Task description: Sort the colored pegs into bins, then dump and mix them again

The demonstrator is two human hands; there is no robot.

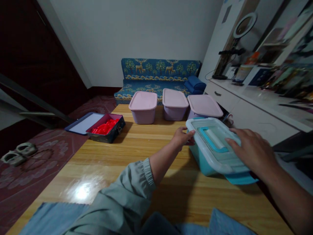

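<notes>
A teal box with a translucent lid and a teal handle stands at the right of the wooden table. The fingers of my left hand are bent at the lid's left edge, some of them hidden behind it. My right hand lies over the lid's right side, its thumb apart from the other fingers and resting near the handle. A blue latch flap sticks out below the lid's near edge.
Three lidded lilac boxes line the far edge of the table. An open tin box with red items sits at the left. Beyond are a blue patterned sofa and, right, a cluttered white cabinet.
</notes>
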